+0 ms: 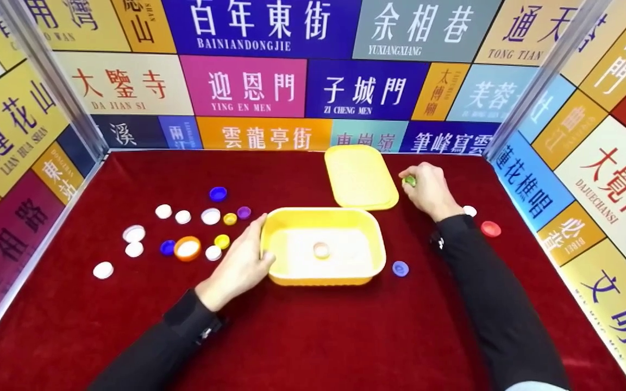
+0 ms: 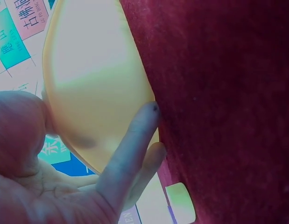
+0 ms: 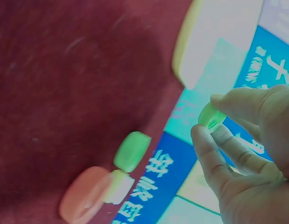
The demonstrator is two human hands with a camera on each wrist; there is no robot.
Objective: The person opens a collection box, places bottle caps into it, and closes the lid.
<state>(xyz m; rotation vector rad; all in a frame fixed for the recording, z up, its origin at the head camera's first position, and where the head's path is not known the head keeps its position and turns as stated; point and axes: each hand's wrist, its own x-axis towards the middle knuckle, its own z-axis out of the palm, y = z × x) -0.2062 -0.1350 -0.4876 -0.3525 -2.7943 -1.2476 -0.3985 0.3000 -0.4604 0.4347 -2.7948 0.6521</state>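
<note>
Green round plastic cap (image 1: 409,181), head view: I see it pinched in the right hand (image 1: 427,187), just beside the flat yellow plastic lid (image 1: 362,176). The left hand (image 1: 239,260) grips the left end of the open, round-cornered yellow plastic box (image 1: 318,281), presumably steadying it on the red cloth-covered worktop (image 1: 313,336). One small pale round cap (image 1: 321,250) lies inside. Left of the box, an orange-rimmed white cap (image 1: 187,248) sits among other scattered plastic caps (image 1: 211,216).

Left wrist view: I find thumb and fingers spanning the box end, fingers along its smooth wall.

Right wrist view: thumb and fingertips hold the green cap by its edge, a grip I judge suited to something so small; a thick red disc-shaped cap (image 3: 79,198) and a second green cap (image 3: 132,151) rest on the velvety cloth.
</note>
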